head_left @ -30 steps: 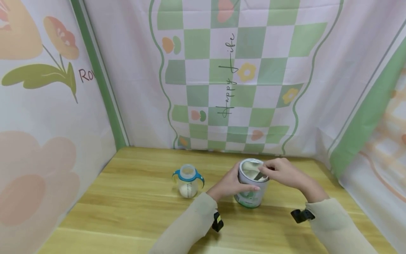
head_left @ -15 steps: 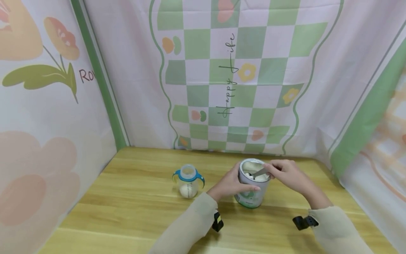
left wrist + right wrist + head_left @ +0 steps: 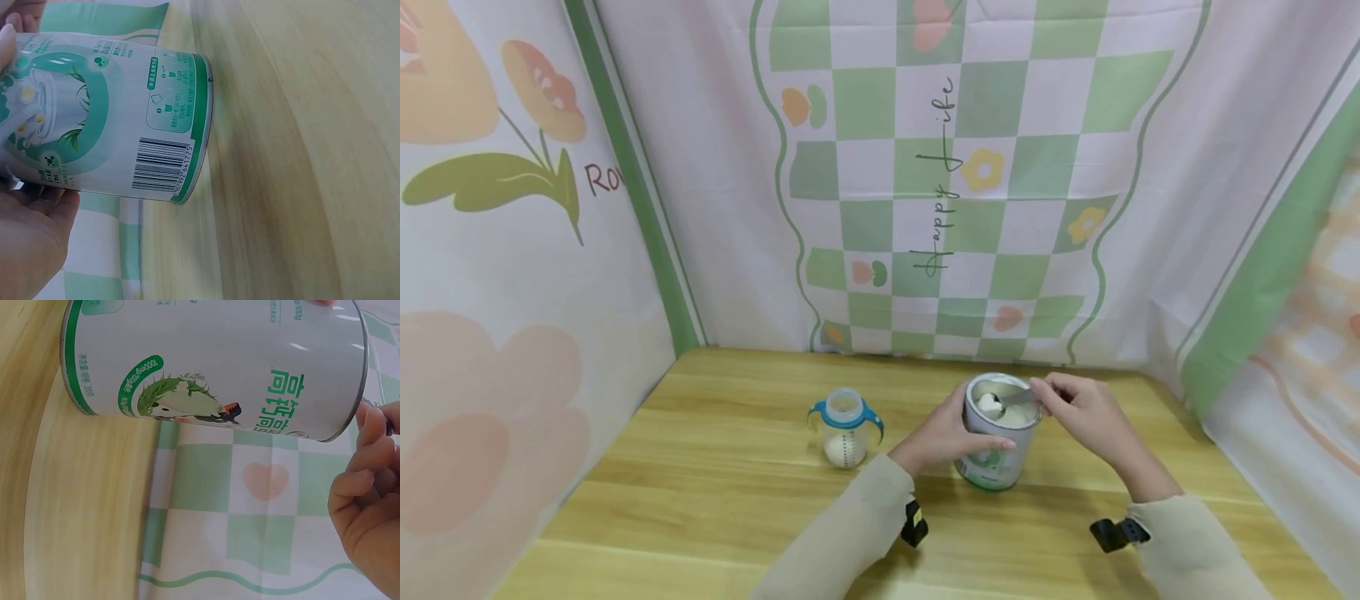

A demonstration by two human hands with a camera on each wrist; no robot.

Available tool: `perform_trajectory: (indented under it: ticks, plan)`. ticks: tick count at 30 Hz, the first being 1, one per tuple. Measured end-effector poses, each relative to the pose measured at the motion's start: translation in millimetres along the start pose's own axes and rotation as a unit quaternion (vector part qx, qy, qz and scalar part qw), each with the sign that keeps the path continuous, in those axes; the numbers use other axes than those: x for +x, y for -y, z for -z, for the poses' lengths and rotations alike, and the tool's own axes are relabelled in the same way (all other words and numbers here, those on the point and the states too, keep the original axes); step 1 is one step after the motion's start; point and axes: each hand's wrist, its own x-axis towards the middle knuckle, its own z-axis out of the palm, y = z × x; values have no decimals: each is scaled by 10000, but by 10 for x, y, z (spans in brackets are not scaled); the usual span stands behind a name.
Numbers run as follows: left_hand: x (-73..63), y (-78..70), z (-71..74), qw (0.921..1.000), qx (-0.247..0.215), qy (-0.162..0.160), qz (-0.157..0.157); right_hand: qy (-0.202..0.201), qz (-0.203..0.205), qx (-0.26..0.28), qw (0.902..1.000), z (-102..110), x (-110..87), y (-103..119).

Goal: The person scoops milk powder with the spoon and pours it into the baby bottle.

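Note:
A white-and-green milk powder can [image 3: 991,468], its top uncovered, is gripped by my left hand [image 3: 942,435] around its upper side, with the thumb across the front. White powder shows inside. My right hand [image 3: 1086,417] pinches the handle of a metal spoon [image 3: 1018,397] at the can's right rim. The spoon's bowl carries a white heap of powder just inside the opening. In the left wrist view, the can [image 3: 119,119] shows a barcode near its base. The right wrist view has the can [image 3: 206,369] beside curled fingers [image 3: 351,487]; the spoon is mostly out of sight there.
Left of the can stands a clear baby bottle [image 3: 846,447] with a blue two-handled collar, uncapped, with whitish contents low inside. Both stand on a wooden table [image 3: 700,483]. A checkered curtain [image 3: 970,200] hangs behind the table's back edge.
The right hand has drawn back slightly rightward, raising the spoon from deep in the can until its heaped bowl shows near the opening. The left hand, can and bottle stay in place.

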Motion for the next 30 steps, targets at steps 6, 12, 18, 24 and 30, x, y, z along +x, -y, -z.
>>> perform_trajectory:
  ticks: [6, 12, 18, 24, 30]
  plan:
    - [-4, -11, 2, 10000, 43, -12, 5, -263, 118, -154, 9995, -17, -3, -7]
    - [-13, -15, 0, 10000, 32, -26, 7, -436, 276, -207, 9985, -38, -17, -32]
    - [-22, -27, -4, 10000, 0, -58, 17, -465, 185, -108, 9987, -42, -32, -44]
    - [-36, -50, -7, 10000, -39, -63, 20, -537, 179, 81, 9984, -50, -44, -28]
    - [-39, -51, -4, 10000, -35, -50, 47, -625, 63, 255, 9977, -79, -67, -66]
